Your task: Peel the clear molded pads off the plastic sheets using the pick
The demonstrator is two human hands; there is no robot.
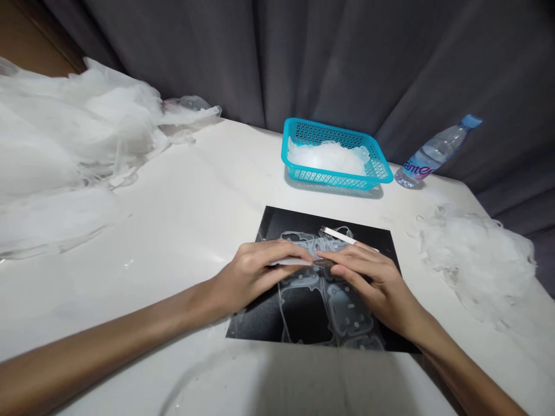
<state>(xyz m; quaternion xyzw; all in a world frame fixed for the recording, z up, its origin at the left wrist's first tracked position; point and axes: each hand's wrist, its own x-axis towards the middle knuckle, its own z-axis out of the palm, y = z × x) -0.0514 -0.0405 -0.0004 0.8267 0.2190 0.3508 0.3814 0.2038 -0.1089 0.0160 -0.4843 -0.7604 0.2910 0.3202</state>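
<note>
A black board (299, 323) lies on the table under both hands. On it rests a clear, silicone-like sheet (347, 312) with rounded-square outlines and small holes; one of its outlines frames bare black. My left hand (260, 268) is closed, pinching a small whitish translucent piece (292, 263) just above the board. My right hand (377, 277) comes in from the other side, thumb and fingers closed at the same piece's greyish end. A slim white pen-like stick (342, 236) with a dark tip runs behind its fingers; whether they grip it I cannot tell.
A turquoise basket (338, 180) with whitish translucent pieces stands beyond the board. To its right is a water bottle (433, 153). Heaps of translucent material lie at left (78, 133) and right (485, 260) on the white table (208, 190). A grey curtain (303, 63) hangs behind.
</note>
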